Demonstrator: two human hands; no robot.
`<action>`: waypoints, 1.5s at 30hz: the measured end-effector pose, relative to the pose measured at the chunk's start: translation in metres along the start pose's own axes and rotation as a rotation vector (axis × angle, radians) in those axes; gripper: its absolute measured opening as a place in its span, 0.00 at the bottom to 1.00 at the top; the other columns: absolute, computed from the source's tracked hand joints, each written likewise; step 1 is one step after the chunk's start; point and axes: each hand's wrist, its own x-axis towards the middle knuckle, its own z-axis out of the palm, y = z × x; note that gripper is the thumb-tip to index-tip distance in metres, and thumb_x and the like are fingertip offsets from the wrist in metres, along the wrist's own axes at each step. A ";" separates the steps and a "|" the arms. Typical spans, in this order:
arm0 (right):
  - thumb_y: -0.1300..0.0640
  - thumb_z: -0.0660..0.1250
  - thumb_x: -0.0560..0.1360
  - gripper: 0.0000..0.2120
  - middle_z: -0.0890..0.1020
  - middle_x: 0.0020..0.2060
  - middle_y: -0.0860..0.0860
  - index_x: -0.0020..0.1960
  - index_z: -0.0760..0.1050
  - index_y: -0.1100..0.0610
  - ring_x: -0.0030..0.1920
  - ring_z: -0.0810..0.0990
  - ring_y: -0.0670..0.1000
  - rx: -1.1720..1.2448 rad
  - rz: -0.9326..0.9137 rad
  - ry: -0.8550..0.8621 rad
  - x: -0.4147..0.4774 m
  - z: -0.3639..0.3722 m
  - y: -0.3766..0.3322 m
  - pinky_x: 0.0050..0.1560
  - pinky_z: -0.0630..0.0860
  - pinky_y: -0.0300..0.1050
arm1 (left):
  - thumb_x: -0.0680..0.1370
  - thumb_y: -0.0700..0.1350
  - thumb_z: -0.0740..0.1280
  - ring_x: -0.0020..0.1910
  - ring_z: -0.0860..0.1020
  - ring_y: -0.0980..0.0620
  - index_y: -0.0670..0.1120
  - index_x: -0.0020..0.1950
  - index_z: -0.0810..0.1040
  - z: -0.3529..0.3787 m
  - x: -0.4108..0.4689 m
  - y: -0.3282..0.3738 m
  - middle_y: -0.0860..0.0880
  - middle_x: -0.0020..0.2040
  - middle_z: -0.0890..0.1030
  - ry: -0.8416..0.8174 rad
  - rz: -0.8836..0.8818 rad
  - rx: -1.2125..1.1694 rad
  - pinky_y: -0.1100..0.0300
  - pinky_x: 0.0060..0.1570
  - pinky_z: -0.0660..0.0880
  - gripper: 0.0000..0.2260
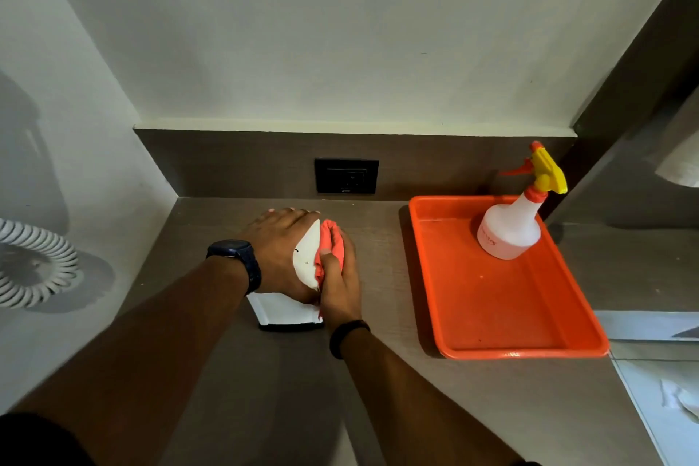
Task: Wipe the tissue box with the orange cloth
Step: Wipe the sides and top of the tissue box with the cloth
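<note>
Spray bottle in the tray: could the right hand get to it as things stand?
Probably yes. The spray bottle stands unobstructed in the orange tray, but the right hand holds the orange cloth.

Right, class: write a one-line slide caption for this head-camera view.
Left hand steadies the white tissue box while the right hand rubs it with the orange cloth.

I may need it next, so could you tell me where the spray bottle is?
The spray bottle stands in the orange tray's far right corner, right of both hands.
</note>
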 end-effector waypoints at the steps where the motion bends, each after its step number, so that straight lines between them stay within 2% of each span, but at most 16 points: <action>1: 0.40 0.56 0.76 0.26 0.70 0.71 0.44 0.74 0.60 0.41 0.69 0.70 0.51 -0.032 0.005 0.010 0.000 0.001 0.001 0.67 0.73 0.52 | 0.56 0.74 0.72 0.73 0.60 0.45 0.50 0.76 0.52 0.000 0.000 0.000 0.47 0.76 0.61 -0.007 -0.007 -0.002 0.45 0.74 0.55 0.57; 5: 0.40 0.54 0.74 0.31 0.66 0.75 0.50 0.76 0.58 0.44 0.73 0.66 0.52 -0.144 -0.053 0.017 -0.006 0.001 0.000 0.73 0.66 0.60 | 0.58 0.71 0.74 0.74 0.58 0.45 0.48 0.77 0.50 0.003 -0.002 -0.003 0.46 0.77 0.59 0.012 -0.002 0.002 0.47 0.74 0.53 0.58; 10: 0.42 0.48 0.76 0.30 0.62 0.78 0.45 0.78 0.56 0.44 0.76 0.60 0.44 -0.290 -0.178 -0.013 -0.011 -0.003 0.004 0.78 0.58 0.52 | 0.54 0.71 0.74 0.75 0.58 0.44 0.45 0.77 0.53 0.002 -0.004 0.001 0.44 0.77 0.60 0.016 -0.008 -0.056 0.46 0.73 0.53 0.60; 14: 0.44 0.53 0.75 0.31 0.65 0.76 0.49 0.77 0.58 0.47 0.74 0.64 0.48 -0.299 -0.208 -0.009 -0.013 -0.007 0.000 0.77 0.59 0.48 | 0.59 0.61 0.78 0.69 0.66 0.35 0.40 0.73 0.64 -0.001 -0.010 0.007 0.36 0.70 0.68 0.071 0.061 -0.081 0.38 0.68 0.62 0.50; 16: 0.45 0.55 0.73 0.31 0.68 0.75 0.50 0.76 0.60 0.48 0.73 0.65 0.48 -0.287 -0.250 0.004 -0.015 -0.008 0.002 0.74 0.59 0.43 | 0.60 0.67 0.73 0.67 0.69 0.33 0.38 0.70 0.67 0.001 -0.010 0.006 0.34 0.68 0.71 0.054 0.080 -0.033 0.35 0.65 0.65 0.49; 18: 0.47 0.55 0.74 0.28 0.68 0.75 0.47 0.75 0.62 0.46 0.73 0.65 0.47 -0.223 -0.190 0.010 -0.011 -0.007 0.002 0.76 0.59 0.46 | 0.55 0.75 0.68 0.69 0.67 0.37 0.41 0.73 0.64 -0.001 -0.008 0.007 0.37 0.71 0.68 0.031 0.052 -0.069 0.37 0.68 0.63 0.56; 22: 0.47 0.55 0.77 0.25 0.70 0.74 0.47 0.74 0.65 0.45 0.73 0.67 0.48 -0.148 -0.115 0.021 -0.006 -0.006 0.001 0.76 0.62 0.54 | 0.54 0.71 0.72 0.69 0.67 0.40 0.43 0.72 0.65 -0.002 -0.006 0.008 0.40 0.71 0.69 0.030 -0.004 -0.048 0.42 0.68 0.63 0.54; 24: 0.45 0.56 0.77 0.24 0.70 0.73 0.45 0.73 0.65 0.43 0.72 0.68 0.46 -0.121 -0.124 0.022 -0.007 -0.007 0.001 0.76 0.63 0.52 | 0.58 0.69 0.75 0.72 0.63 0.38 0.40 0.74 0.62 -0.002 -0.006 0.011 0.38 0.73 0.65 0.021 -0.004 -0.079 0.42 0.71 0.58 0.54; 26: 0.44 0.55 0.77 0.23 0.71 0.72 0.44 0.72 0.65 0.42 0.71 0.68 0.44 -0.118 -0.121 0.016 -0.006 -0.007 0.002 0.75 0.63 0.50 | 0.54 0.68 0.76 0.71 0.65 0.39 0.41 0.73 0.62 -0.004 -0.006 0.013 0.39 0.72 0.67 0.036 -0.013 -0.042 0.42 0.70 0.59 0.57; 28: 0.47 0.55 0.77 0.23 0.72 0.72 0.45 0.72 0.66 0.43 0.70 0.68 0.45 -0.097 -0.100 0.027 -0.004 -0.005 0.002 0.75 0.63 0.50 | 0.53 0.68 0.73 0.68 0.68 0.40 0.41 0.72 0.64 -0.006 -0.006 0.015 0.40 0.70 0.71 0.054 -0.016 -0.046 0.43 0.68 0.62 0.54; 32: 0.50 0.57 0.76 0.23 0.73 0.70 0.45 0.71 0.67 0.43 0.69 0.70 0.44 -0.081 -0.158 0.055 -0.009 -0.003 0.003 0.73 0.66 0.47 | 0.61 0.60 0.80 0.69 0.68 0.41 0.42 0.72 0.65 -0.004 -0.006 0.015 0.40 0.71 0.70 0.075 0.038 -0.041 0.45 0.69 0.62 0.47; 34: 0.48 0.57 0.77 0.22 0.74 0.69 0.45 0.70 0.68 0.43 0.68 0.71 0.45 -0.078 -0.105 0.084 -0.009 -0.001 0.002 0.72 0.67 0.49 | 0.58 0.61 0.81 0.71 0.65 0.41 0.42 0.74 0.61 -0.003 -0.006 0.013 0.41 0.73 0.67 0.080 0.022 -0.053 0.45 0.71 0.59 0.52; 39: 0.44 0.58 0.74 0.15 0.81 0.55 0.54 0.56 0.73 0.49 0.57 0.78 0.58 -0.075 0.215 0.186 0.000 -0.001 -0.007 0.63 0.74 0.60 | 0.51 0.72 0.75 0.73 0.61 0.44 0.48 0.77 0.52 0.000 -0.006 0.006 0.46 0.76 0.61 0.006 -0.078 -0.056 0.46 0.71 0.58 0.62; 42: 0.52 0.61 0.74 0.02 0.81 0.45 0.53 0.47 0.71 0.46 0.48 0.79 0.56 -0.070 0.260 0.215 0.002 -0.008 -0.009 0.49 0.78 0.51 | 0.45 0.80 0.66 0.70 0.65 0.43 0.50 0.75 0.54 0.005 -0.007 0.004 0.47 0.74 0.65 0.041 -0.156 -0.066 0.45 0.69 0.63 0.65; 44: 0.55 0.62 0.75 0.03 0.81 0.40 0.52 0.46 0.74 0.49 0.45 0.80 0.57 -0.054 0.267 0.237 0.001 -0.013 -0.013 0.41 0.76 0.46 | 0.42 0.82 0.62 0.69 0.66 0.42 0.50 0.74 0.55 0.008 -0.005 0.004 0.46 0.73 0.66 0.061 -0.225 -0.087 0.44 0.67 0.65 0.67; 45: 0.54 0.62 0.76 0.05 0.82 0.42 0.54 0.49 0.76 0.52 0.46 0.82 0.59 -0.014 0.283 0.245 0.002 -0.015 -0.016 0.43 0.78 0.47 | 0.41 0.83 0.61 0.69 0.66 0.41 0.49 0.74 0.55 0.010 -0.004 0.005 0.45 0.73 0.67 0.068 -0.268 -0.107 0.43 0.67 0.65 0.68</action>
